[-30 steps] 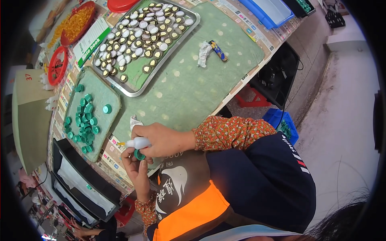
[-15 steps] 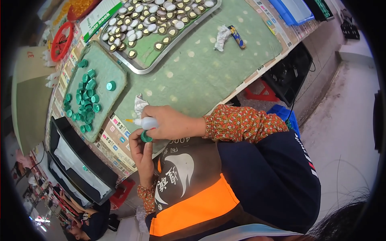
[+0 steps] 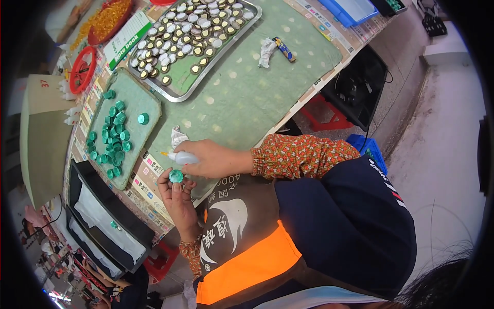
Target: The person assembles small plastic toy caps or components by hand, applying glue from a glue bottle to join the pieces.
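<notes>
My left hand [image 3: 179, 203] pinches a green fluted bottle cap [image 3: 176, 176] between thumb and fingers, its hollow side turned up toward me. Just above it, my right hand [image 3: 213, 156] is wrapped round a small white squeeze bottle [image 3: 186, 158], whose thin yellow nozzle points left, away from the cap. A crumpled white tissue [image 3: 178, 136] lies on the green mat [image 3: 226, 108] beyond the bottle. To the left, many green caps [image 3: 114, 136] are heaped on a shallow green tray [image 3: 141, 90].
A metal tray [image 3: 181, 98] of round white-and-gold discs stands at the back. Farther right lie another tissue [image 3: 266, 52] and a blue-and-yellow tube [image 3: 284, 49]. A black bin [image 3: 105, 198] lined with white sits left, and a red ring-shaped basket [image 3: 82, 69] stands far left.
My left hand has drawn slightly down and left from the bottle, and the cap is now tilted open side up. The right hand still grips the bottle.
</notes>
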A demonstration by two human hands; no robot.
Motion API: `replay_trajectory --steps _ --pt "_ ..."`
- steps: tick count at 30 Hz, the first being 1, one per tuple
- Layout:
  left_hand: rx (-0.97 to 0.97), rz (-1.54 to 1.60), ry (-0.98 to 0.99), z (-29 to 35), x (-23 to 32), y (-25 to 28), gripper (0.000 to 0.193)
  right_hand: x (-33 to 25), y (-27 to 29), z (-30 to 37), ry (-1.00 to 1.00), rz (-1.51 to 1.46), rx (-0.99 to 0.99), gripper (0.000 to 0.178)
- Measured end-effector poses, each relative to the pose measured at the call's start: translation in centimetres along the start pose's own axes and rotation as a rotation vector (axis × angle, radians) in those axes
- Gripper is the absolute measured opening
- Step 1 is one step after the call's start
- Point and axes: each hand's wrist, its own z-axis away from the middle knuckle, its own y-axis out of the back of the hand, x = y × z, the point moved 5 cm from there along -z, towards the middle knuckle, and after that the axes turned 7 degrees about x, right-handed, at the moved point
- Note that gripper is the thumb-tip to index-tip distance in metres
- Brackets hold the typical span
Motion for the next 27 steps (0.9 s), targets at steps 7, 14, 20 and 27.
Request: replay_trajectory --steps 7,14,20,27 --pt "0.052 0.056 0.029 1.6 -0.5 1.7 0.045 -1.4 -0.4 0.6 -0.198 -0.108 -0.103 0.047" --pt "0.067 0.333 0.143 2.0 -1.2 3.5 0.061 -2.5 0.0 1.0 0.048 0.207 -0.09 0.04" --pt "0.009 0.486 0.253 2.3 -0.8 2.4 0.06 -3.2 1.6 2.3 0.204 0.079 -0.13 0.041" --pt "-0.009 0.493 0.329 2.3 -1.0 2.0 0.064 -4.4 1.5 2.7 0.335 0.09 -0.202 0.038"
